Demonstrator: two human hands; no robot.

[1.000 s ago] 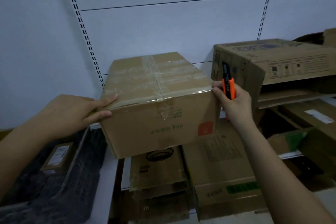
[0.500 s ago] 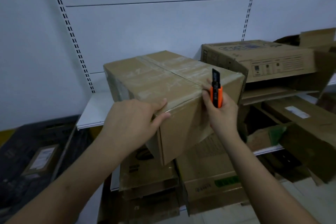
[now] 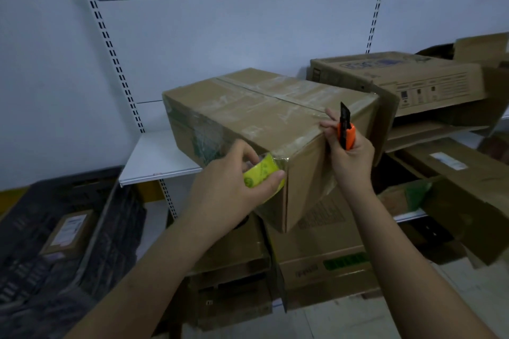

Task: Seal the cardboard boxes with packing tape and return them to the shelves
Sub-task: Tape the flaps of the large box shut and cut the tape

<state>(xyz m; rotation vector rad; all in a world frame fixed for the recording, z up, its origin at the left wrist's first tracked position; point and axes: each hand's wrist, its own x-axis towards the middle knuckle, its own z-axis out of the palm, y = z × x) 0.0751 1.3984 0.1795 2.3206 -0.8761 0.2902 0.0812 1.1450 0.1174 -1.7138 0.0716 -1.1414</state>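
A taped cardboard box (image 3: 264, 124) is sitting half on the white shelf (image 3: 159, 157). At its near corner, the left hand (image 3: 234, 181) is gripping a yellow tape roll (image 3: 261, 170); the right hand (image 3: 349, 157) is clutching an orange utility knife (image 3: 345, 132). Sealing seems nearly finished; cutting the tape likely comes next.

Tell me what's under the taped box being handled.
The taped box rests partly on the white shelf, its near corner overhanging. Below it, stacked cardboard boxes show. The left hand and forearm cover part of the lower stack.
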